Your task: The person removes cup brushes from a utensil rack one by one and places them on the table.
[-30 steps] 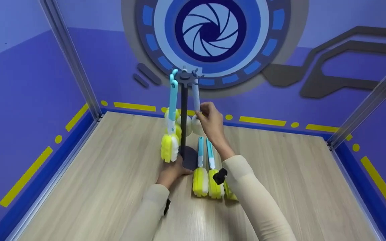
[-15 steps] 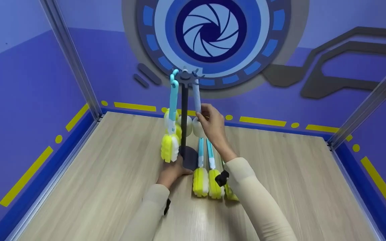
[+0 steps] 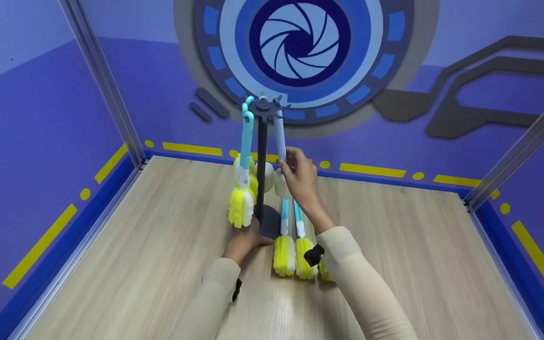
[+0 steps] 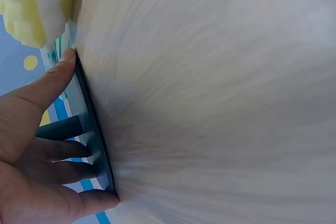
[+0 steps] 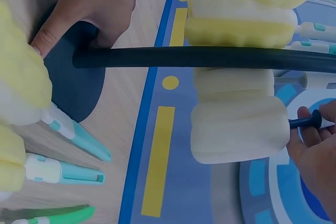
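My left hand (image 3: 246,238) grips the round base (image 3: 270,223) of a dark stand on the table. In the left wrist view its thumb and fingertips hold the base's edges. My right hand (image 3: 302,182) pinches the pale handle (image 3: 279,134) of a white sponge bottle brush (image 5: 239,132), which hangs from the stand's hooked top (image 3: 263,108). Another white sponge head (image 3: 266,177) hangs behind the pole (image 3: 261,156). On the left side hang several brushes with yellow-and-white heads, the nearest a turquoise-handled brush (image 3: 241,208).
Right of the base lie two turquoise-handled brushes (image 3: 284,255) with yellow-and-white heads. A third brush (image 3: 326,273) is partly covered by my right sleeve; the right wrist view shows a green handle (image 5: 68,214). Blue printed walls (image 3: 371,151) bound the wooden tabletop (image 3: 158,264).
My right hand has come down slightly, and the pale-handled brush has shifted a little down and right with it. My left hand stays on the base.
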Motion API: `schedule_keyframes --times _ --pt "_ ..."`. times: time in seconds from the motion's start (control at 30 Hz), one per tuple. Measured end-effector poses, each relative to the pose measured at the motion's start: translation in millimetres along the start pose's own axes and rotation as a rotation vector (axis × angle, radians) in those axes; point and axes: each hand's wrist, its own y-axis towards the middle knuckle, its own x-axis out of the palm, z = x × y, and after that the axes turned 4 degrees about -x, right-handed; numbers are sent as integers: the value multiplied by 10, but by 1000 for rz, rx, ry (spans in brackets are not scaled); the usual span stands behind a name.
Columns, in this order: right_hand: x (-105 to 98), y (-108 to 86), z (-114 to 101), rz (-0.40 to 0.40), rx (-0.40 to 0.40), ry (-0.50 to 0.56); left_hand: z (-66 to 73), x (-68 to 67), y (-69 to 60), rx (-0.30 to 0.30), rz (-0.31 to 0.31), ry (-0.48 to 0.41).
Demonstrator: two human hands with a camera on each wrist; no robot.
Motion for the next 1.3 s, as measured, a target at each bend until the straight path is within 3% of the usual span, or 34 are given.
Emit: schedule_keyframes --times 0.17,0.4,0.97,1.3 --pt "-15 -26 1 -8 -4 -11 2 1 0 -22 -14 -12" --pt "-38 -70 3 -25 -26 7 -21 6 -12 6 -8 -28" --pt "-64 -138 -52 -35 10 58 -21 12 -14 -8 8 -55" --pt "-56 -150 -72 -36 4 77 -27 7 0 6 17 -13"
